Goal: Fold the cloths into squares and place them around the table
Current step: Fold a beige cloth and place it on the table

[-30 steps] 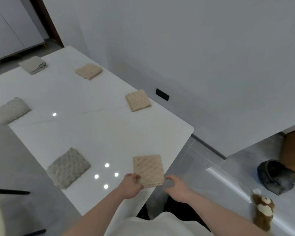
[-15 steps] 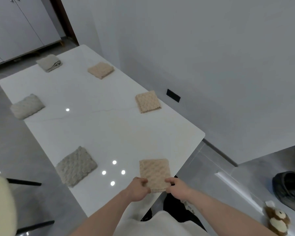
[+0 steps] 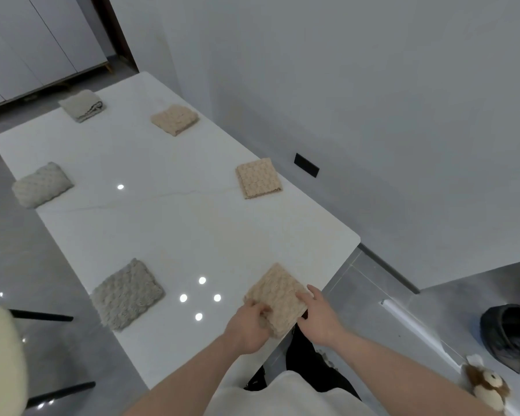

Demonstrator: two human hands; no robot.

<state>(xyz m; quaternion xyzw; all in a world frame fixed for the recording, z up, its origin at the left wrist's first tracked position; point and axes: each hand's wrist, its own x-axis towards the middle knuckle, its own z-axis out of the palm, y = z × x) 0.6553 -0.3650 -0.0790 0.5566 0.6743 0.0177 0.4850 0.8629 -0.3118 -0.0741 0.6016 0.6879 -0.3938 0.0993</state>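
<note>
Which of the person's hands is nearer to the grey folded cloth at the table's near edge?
Left. The left hand holds the beige cloth on the side facing the grey folded cloth; the right hand rests on the beige cloth's far side.

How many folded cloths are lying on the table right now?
6. Three beige along the wall side: far, middle, and near, under both hands. Three grey along the opposite side: far, middle, near. None looks hidden.
</note>
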